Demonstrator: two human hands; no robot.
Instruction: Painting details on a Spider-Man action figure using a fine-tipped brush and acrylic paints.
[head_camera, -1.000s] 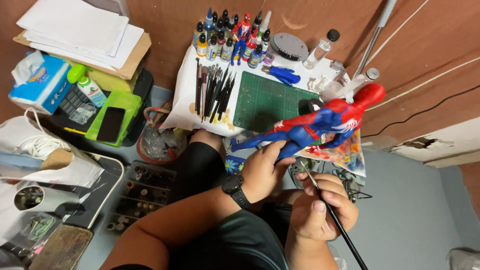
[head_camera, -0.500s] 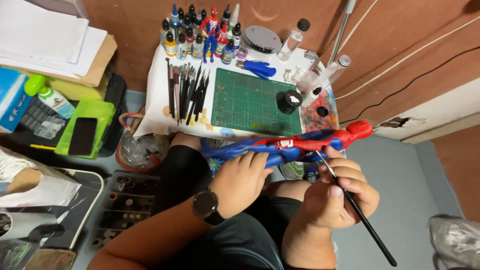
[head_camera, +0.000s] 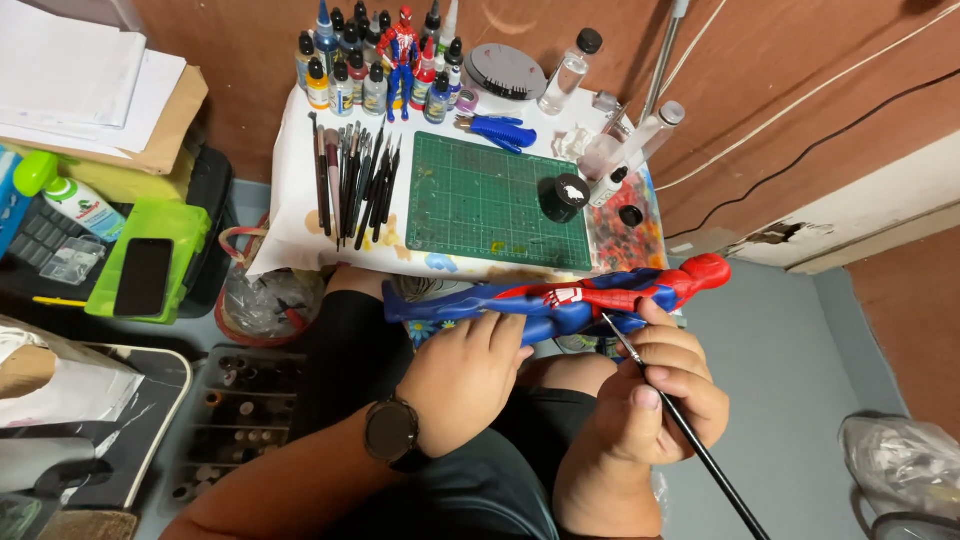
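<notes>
My left hand (head_camera: 462, 378) grips a red and blue superhero figure (head_camera: 560, 298) by its blue legs, holding it lying level above my lap. A dark watch sits on that wrist. My right hand (head_camera: 652, 395) holds a thin black paintbrush (head_camera: 690, 432); the brush tip touches the figure's blue torso near the arm. The figure's red head points right.
A small white table carries a green cutting mat (head_camera: 484, 198), a row of brushes (head_camera: 352, 180), several paint bottles (head_camera: 370, 70) around a small red figure (head_camera: 402, 45), blue pliers (head_camera: 502, 130) and a stained palette (head_camera: 622, 228). A green box holding a phone (head_camera: 142, 276) sits at the left.
The view has shifted down and closer to the table. The figure has been lowered to a level position, and the brush tip has come onto its torso.
</notes>
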